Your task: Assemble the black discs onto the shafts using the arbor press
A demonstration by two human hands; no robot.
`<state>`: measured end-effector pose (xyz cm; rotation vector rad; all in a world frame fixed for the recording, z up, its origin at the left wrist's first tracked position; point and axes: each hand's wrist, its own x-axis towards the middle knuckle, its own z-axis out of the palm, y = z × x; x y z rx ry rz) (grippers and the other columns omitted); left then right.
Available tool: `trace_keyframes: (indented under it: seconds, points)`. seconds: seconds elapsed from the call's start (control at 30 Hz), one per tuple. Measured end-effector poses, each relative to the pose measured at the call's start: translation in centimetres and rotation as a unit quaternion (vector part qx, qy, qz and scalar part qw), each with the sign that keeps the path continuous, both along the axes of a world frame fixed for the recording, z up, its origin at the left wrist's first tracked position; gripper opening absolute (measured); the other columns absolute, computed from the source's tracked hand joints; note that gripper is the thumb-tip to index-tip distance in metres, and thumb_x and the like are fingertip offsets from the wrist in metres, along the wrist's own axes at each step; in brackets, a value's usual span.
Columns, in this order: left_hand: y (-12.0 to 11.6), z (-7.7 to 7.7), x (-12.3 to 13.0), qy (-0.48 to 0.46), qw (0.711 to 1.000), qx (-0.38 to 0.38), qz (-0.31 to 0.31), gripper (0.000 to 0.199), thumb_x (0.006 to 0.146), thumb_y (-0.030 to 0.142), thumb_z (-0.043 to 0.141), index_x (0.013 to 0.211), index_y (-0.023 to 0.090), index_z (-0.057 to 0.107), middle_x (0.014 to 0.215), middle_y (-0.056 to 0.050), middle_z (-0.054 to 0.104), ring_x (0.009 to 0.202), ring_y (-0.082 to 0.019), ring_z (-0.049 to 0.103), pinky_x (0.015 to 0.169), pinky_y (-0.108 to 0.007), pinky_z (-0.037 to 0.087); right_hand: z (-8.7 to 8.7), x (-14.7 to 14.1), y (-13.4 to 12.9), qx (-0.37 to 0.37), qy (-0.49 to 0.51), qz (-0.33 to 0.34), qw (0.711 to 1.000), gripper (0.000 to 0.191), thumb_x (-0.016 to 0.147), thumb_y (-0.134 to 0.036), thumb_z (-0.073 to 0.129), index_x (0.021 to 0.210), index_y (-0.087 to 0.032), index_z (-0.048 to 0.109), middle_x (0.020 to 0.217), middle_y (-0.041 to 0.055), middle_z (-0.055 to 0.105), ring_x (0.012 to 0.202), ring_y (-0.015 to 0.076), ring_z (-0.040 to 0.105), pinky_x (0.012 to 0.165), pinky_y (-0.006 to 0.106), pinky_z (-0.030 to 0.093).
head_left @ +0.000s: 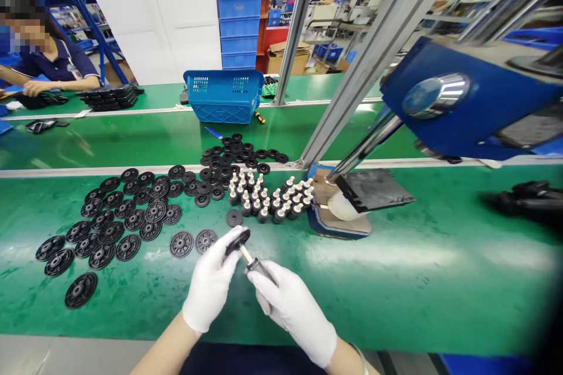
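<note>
My left hand (pixel 210 284), in a white glove, pinches a small black plastic wheel (pixel 238 241) at its rim. In my right hand (pixel 295 312), also gloved, is a dark cylindrical part with a white shaft (pixel 260 270). The white shaft's tip meets the wheel's centre, or lies just beside it; I cannot tell which. Just beyond my hands stand several upright black parts with white shafts (pixel 264 211). Larger black spoked wheels (pixel 127 247) lie spread over the left of the green bench, and smaller black discs (pixel 226 161) are heaped farther back.
A blue press machine (pixel 433 99) on a metal column rises at the right, its base (pixel 338 228) beside the upright parts. An aluminium post (pixel 365 53) slants across the bench. Behind are a blue basket (pixel 224 111), a blue-handled tool (pixel 214 133) and a co-worker (pixel 57 64).
</note>
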<state>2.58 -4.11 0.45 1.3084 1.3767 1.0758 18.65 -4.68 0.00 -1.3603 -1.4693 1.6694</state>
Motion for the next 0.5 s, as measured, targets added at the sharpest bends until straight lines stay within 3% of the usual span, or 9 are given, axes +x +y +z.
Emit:
trace_keyframes:
  seconds: [0.1, 0.2, 0.27, 0.33, 0.4, 0.47, 0.5]
  points:
    - [-0.2, -0.4, -0.3, 0.088, 0.994, 0.055, -0.045, 0.038, 0.093, 0.023, 0.047, 0.129, 0.034, 0.055, 0.135, 0.005, 0.057, 0.127, -0.017, 0.050, 0.113, -0.035, 0.035, 0.4, 0.2, -0.1, -0.036, 0.052, -0.002, 0.998, 0.037, 0.090, -0.048, 0.051, 0.067, -0.020, 0.045, 0.047, -0.0066, 0.045, 0.039, 0.0073, 0.037, 0.042, 0.021, 0.029]
    - [-0.4, -0.5, -0.4, 0.084, 0.989, 0.076, -0.096, 0.038, 0.094, 0.021, 0.044, 0.128, 0.033, 0.055, 0.140, 0.004, 0.052, 0.131, -0.016, 0.046, 0.114, -0.036, 0.035, 0.9, 0.5, -0.1, -0.116, 0.166, 0.014, 0.979, 0.040, 0.091, -0.056, 0.046, 0.076, -0.019, 0.048, 0.050, -0.0080, 0.044, 0.030, 0.0043, 0.024, 0.032, 0.021, 0.014]
    - [-0.5, -0.2, -0.2, 0.068, 0.986, 0.088, -0.123, 0.039, 0.094, 0.020, 0.042, 0.129, 0.032, 0.053, 0.145, 0.001, 0.046, 0.135, -0.018, 0.040, 0.115, -0.039, 0.032, 0.9, 0.6, 0.0, -0.132, 0.221, 0.024, 0.966, 0.043, 0.093, -0.058, 0.042, 0.076, -0.019, 0.047, 0.053, -0.0077, 0.044, 0.030, 0.0038, 0.024, 0.031, 0.021, 0.014]
    - [-0.6, 0.3, 0.3, 0.039, 0.985, 0.092, -0.139, 0.039, 0.092, 0.020, 0.046, 0.129, 0.030, 0.052, 0.150, -0.002, 0.038, 0.138, -0.021, 0.037, 0.115, -0.042, 0.032, 0.8, 0.3, 0.0, -0.101, 0.219, 0.028, 0.970, 0.043, 0.093, -0.057, 0.042, 0.074, -0.019, 0.044, 0.052, -0.0077, 0.044, 0.032, 0.0044, 0.029, 0.035, 0.021, 0.022]
    - [-0.5, 0.9, 1.1, -0.006, 0.988, 0.091, -0.125, 0.029, 0.088, 0.020, 0.054, 0.116, 0.026, 0.059, 0.151, -0.005, 0.037, 0.136, -0.025, 0.040, 0.112, -0.045, 0.036, 0.5, -0.3, 0.1, -0.060, 0.193, 0.032, 0.979, 0.043, 0.092, -0.060, 0.044, 0.078, -0.019, 0.044, 0.049, -0.0085, 0.043, 0.035, 0.0059, 0.033, 0.039, 0.021, 0.026]
    - [-0.3, 1.2, 1.8, -0.041, 0.992, 0.080, -0.087, 0.006, 0.085, 0.022, 0.060, 0.090, 0.022, 0.063, 0.145, -0.006, 0.044, 0.131, -0.027, 0.045, 0.109, -0.045, 0.039, 0.2, -0.6, 0.2, -0.034, 0.177, 0.031, 0.983, 0.044, 0.089, -0.064, 0.046, 0.083, -0.020, 0.043, 0.050, -0.0087, 0.044, 0.039, 0.0073, 0.036, 0.043, 0.021, 0.029]
    - [0.0, 1.1, 1.9, -0.056, 0.993, 0.071, -0.071, 0.006, 0.084, 0.023, 0.061, 0.079, 0.021, 0.061, 0.142, -0.006, 0.048, 0.130, -0.027, 0.047, 0.108, -0.044, 0.040, 0.1, -0.6, 0.3, -0.026, 0.175, 0.032, 0.984, 0.045, 0.088, -0.065, 0.046, 0.084, -0.020, 0.043, 0.051, -0.0083, 0.045, 0.040, 0.0079, 0.037, 0.045, 0.022, 0.030]
